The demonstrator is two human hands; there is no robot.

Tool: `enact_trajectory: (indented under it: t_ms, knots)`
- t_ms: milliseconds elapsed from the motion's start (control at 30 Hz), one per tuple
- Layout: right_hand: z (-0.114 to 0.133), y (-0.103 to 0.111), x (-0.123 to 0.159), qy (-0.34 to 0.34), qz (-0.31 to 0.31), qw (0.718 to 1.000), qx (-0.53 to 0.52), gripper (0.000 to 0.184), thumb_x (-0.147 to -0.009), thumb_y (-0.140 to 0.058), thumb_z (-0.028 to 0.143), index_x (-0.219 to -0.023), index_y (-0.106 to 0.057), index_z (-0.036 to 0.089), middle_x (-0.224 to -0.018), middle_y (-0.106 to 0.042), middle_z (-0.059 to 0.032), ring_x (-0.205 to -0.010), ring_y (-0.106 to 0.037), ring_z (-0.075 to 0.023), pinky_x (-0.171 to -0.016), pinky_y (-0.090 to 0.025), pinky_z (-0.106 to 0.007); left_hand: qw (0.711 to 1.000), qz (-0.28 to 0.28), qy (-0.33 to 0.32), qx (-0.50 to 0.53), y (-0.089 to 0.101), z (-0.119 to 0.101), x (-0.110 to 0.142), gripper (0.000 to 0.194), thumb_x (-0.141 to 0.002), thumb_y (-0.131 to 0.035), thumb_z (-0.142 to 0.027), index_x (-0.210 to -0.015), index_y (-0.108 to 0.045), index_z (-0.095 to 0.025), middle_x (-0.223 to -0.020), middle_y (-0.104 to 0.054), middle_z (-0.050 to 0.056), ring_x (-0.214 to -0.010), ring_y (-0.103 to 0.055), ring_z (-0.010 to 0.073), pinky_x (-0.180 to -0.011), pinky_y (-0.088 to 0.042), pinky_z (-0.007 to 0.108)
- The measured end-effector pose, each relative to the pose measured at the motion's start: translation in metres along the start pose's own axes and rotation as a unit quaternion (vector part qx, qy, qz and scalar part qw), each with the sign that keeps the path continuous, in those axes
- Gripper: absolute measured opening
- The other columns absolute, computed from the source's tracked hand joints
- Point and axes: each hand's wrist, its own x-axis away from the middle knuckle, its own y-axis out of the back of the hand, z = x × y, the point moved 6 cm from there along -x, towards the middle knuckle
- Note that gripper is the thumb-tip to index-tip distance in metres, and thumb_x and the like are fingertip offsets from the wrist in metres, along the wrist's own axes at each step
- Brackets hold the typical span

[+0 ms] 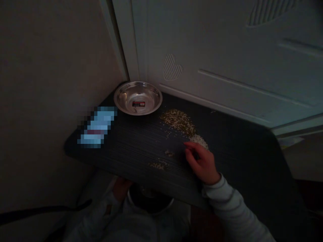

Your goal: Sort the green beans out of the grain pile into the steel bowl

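Note:
My right hand (204, 165) hovers over or rests on the dark table, its fingers curled and the thumb tip close to the fingertips. Whether grains are between them is too dark to see. Just beyond it lies a small pile of white grains (200, 141), touching a larger pile of mixed greenish and pale grains (178, 121). A few loose grains (158, 165) are scattered nearer the front edge. Below that edge, my left hand (122, 188) is beside a bowl (151, 201) at my lap; the table and shadow hide its fingers.
A shiny metal basin (138, 97) with a label inside stands at the table's back left corner. Left of it lies a lit, blurred-out screen (98, 127). The dark table (242, 161) meets a white door (214, 60) behind and a wall (55, 74) at left.

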Motion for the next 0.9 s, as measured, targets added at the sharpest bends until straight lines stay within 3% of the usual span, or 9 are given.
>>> enact_trajectory:
  t_ms: [367, 633, 800, 900]
  knots:
    - [-0.010, 0.010, 0.009, -0.016, -0.137, 0.990, 0.016, 0.023, -0.070, -0.044, 0.023, -0.090, -0.053, 0.017, -0.068, -0.056, -0.0010, -0.059, -0.049, -0.0098, -0.057, -0.040, -0.023, 0.988, 0.086, -0.108, 0.068, -0.003, -0.030, 0.015, 0.043, -0.054, -0.048, -0.027, -0.094, -0.057, -0.012, -0.097, -0.060, 0.007, -0.095, -0.049, 0.0256, -0.083, -0.035, 0.033]
    - [-0.020, 0.018, 0.023, -0.079, -0.231, 0.969, -0.040, 0.025, -0.067, -0.041, 0.025, -0.086, -0.054, 0.014, -0.063, -0.053, -0.0002, -0.054, -0.047, -0.0096, -0.054, -0.039, -0.022, 0.985, 0.099, -0.103, 0.101, -0.004, -0.034, 0.032, 0.047, -0.053, -0.048, -0.026, -0.097, -0.056, -0.010, -0.096, -0.061, 0.007, -0.092, -0.051, 0.0244, -0.081, -0.037, 0.033]
    - [-0.038, 0.032, 0.040, -0.163, -0.310, 0.931, -0.100, 0.028, -0.064, -0.042, 0.027, -0.085, -0.055, 0.013, -0.063, -0.053, -0.0009, -0.057, -0.048, -0.0116, -0.057, -0.039, -0.024, 0.981, 0.085, -0.103, 0.139, 0.002, -0.034, 0.041, 0.045, -0.050, -0.048, -0.021, -0.093, -0.059, -0.012, -0.093, -0.062, 0.006, -0.094, -0.050, 0.0248, -0.080, -0.038, 0.033]
    - [-0.045, 0.034, 0.042, -0.190, -0.322, 0.915, -0.149, 0.030, -0.062, -0.043, 0.029, -0.084, -0.054, 0.013, -0.062, -0.053, -0.0009, -0.056, -0.048, -0.0121, -0.056, -0.038, -0.024, 0.979, 0.085, -0.058, 0.176, 0.004, -0.028, 0.036, 0.044, -0.049, -0.046, -0.019, -0.090, -0.060, -0.012, -0.085, -0.065, 0.006, -0.085, -0.055, 0.0248, -0.074, -0.041, 0.034]
